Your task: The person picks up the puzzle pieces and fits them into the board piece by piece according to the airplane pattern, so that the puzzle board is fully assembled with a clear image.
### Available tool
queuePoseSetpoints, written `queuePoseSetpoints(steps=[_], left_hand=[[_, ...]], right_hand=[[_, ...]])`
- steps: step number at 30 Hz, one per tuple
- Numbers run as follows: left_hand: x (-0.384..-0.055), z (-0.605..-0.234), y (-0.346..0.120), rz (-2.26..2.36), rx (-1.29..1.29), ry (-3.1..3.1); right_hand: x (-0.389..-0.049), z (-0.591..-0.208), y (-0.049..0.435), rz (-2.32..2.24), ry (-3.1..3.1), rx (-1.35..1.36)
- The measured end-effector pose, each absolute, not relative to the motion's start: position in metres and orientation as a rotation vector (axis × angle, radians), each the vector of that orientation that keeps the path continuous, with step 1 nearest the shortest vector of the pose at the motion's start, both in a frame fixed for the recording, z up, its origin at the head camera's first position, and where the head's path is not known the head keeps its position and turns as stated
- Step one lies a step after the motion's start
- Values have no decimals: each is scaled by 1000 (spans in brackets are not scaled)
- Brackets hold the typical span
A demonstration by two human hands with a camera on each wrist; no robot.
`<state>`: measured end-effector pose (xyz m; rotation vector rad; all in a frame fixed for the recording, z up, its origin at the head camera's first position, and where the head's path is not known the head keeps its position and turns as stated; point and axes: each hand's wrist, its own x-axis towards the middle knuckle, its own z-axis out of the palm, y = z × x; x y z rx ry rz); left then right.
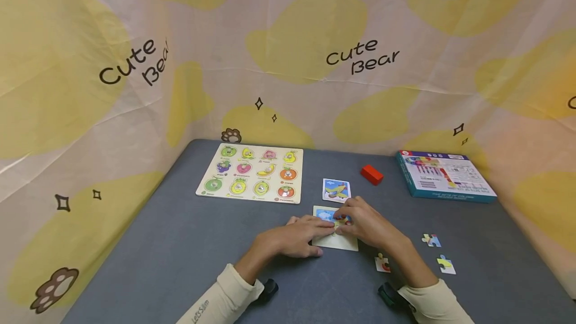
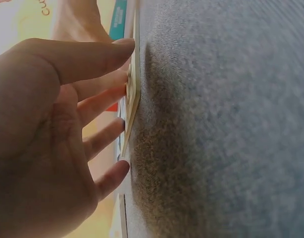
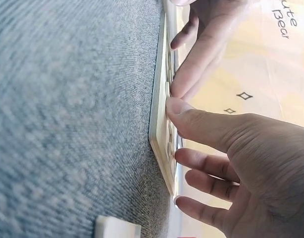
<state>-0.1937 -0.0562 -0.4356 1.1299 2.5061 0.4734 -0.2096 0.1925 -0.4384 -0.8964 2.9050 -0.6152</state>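
Observation:
A small wooden jigsaw board with a cream rim and a blue sky picture lies flat on the grey table. My left hand rests on its left side, fingers extended across the board and thumb near the front edge. From the right, my right hand reaches over the board and grips a puzzle piece at the board's surface between thumb and fingers. The fingers hide much of the piece and picture. Just behind the board lies a picture card of a yellow airplane.
Loose puzzle pieces lie on the right: a pale one, a yellow one, and a red-marked one by the right wrist. Behind stand a fruit board, a red block and a flat box. A printed curtain encloses the table.

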Motion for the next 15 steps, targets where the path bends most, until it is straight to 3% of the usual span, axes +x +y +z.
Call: queuePoseSetpoints(steps=[15], left_hand=[[-196,-434,-55,497,1115,2520]], right_hand=[[-195,-427,249,-617,2928,-605]])
